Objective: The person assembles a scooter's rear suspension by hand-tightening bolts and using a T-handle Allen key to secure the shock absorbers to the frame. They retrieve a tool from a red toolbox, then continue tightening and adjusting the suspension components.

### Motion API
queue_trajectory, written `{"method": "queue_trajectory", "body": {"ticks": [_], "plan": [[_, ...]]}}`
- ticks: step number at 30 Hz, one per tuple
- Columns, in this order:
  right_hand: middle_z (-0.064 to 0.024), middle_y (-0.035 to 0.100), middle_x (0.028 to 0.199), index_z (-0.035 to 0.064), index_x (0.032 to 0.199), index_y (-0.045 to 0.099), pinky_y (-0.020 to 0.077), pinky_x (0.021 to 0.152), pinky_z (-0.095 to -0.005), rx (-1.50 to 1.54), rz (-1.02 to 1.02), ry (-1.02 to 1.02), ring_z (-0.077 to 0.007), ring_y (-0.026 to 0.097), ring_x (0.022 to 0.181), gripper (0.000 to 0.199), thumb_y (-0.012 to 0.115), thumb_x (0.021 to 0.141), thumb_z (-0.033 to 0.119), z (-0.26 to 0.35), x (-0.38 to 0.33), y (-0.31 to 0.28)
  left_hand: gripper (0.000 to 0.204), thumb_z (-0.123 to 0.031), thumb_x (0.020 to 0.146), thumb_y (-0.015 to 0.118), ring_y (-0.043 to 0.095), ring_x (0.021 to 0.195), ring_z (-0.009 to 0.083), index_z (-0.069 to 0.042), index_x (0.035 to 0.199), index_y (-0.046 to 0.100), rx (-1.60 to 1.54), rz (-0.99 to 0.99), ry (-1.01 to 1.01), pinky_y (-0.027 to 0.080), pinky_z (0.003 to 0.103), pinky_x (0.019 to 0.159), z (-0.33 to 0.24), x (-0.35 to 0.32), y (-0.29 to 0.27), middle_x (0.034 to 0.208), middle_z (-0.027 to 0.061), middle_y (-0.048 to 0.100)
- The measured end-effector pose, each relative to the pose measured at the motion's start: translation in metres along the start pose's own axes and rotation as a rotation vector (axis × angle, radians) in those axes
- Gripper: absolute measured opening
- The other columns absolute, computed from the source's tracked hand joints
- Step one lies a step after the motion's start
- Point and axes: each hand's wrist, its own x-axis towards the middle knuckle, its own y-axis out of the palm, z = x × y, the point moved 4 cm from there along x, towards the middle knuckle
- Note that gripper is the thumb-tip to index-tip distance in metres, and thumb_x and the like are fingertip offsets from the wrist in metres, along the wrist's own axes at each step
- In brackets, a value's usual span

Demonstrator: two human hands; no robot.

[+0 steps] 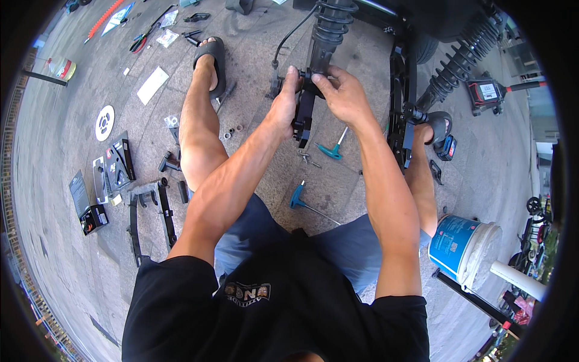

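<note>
Your left hand [286, 102] and right hand [341, 93] both grip the black bracket [303, 114] below the coil-spring shock absorber [329, 27], above the paved ground [253, 54].

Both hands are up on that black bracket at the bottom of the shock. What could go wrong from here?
1. Both the left hand and right hand grip the black bracket; fingers could get pinched against the coil shock.
2. Small loose parts and T-handle keys lie by the sandalled feet; they could be kicked away.
</note>
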Motion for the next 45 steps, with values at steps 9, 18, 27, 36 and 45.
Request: {"method": "queue_trajectory", "body": {"ticks": [9, 18, 27, 36, 45], "plan": [[-0.02, 0.063, 0.111, 0.0014, 0.12, 0.058, 0.0523, 0.076, -0.036, -0.024, 0.001, 0.025, -0.0294, 0.067, 0.087, 0.047, 0.064, 0.084, 0.031, -0.003, 0.006, 0.0, 0.082, -0.07, 0.09, 0.029, 0.052, 0.088, 0.0124, -0.002, 0.135, 0.042, -0.004, -0.051, -0.018, 0.044, 0.026, 0.073, 0.005, 0.009, -0.005, 0.111, 0.0081, 0.057], [-0.0191, 0.058, 0.12, 0.0025, 0.132, 0.046, 0.0501, 0.081, -0.032, -0.109, 0.005, 0.066, -0.0241, 0.063, 0.096, 0.049, 0.061, 0.087, 0.013, 0.012, -0.015, -0.024, 0.073, -0.063, 0.093, 0.035, 0.053, 0.095, 0.0156, -0.001, 0.131, 0.047, 0.0, -0.13, 0.019, 0.046, 0.03, 0.081, 0.006, 0.012, -0.008, 0.117, 0.0102, 0.055], [-0.0205, 0.063, 0.101, -0.0049, 0.113, 0.057, 0.0452, 0.086, -0.0353, -0.131, -0.636, 0.009, -0.0223, 0.058, 0.1, 0.045, 0.068, 0.084, 0.027, -0.007, -0.065, -0.2, 0.061, -0.061, 0.089, 0.047, 0.05, 0.072, 0.0104, -0.006, 0.113, 0.057, 0.172, -0.138, 0.018, 0.041, 0.025, 0.061, 0.012, 0.018, -0.009, 0.084, 0.0007, 0.055], [-0.0185, 0.065, 0.104, -0.0054, 0.112, 0.057, 0.0425, 0.088, -0.034, -0.08, -0.398, 0.174, -0.0282, 0.06, 0.1, 0.059, 0.059, 0.087, 0.048, -0.101, -0.043, -0.184, 0.058, -0.041, 0.076, 0.076, 0.047, 0.086, 0.0116, -0.006, 0.119, 0.056, 0.323, -0.144, 0.08, 0.04, 0.028, 0.074, 0.004, 0.013, -0.005, 0.098, 0.0018, 0.057], [-0.0166, 0.067, 0.092, -0.0026, 0.103, 0.06, 0.0457, 0.08, -0.0338, -0.322, -0.43, 0.284, -0.0253, 0.063, 0.088, 0.056, 0.057, 0.087, 0.051, -0.077, -0.047, -0.185, 0.069, -0.043, 0.072, 0.079, 0.053, 0.1, 0.019, -0.004, 0.124, 0.054, 0.353, -0.125, 0.072, 0.044, 0.034, 0.084, 0.007, 0.02, -0.011, 0.107, 0.0092, 0.06]]}}
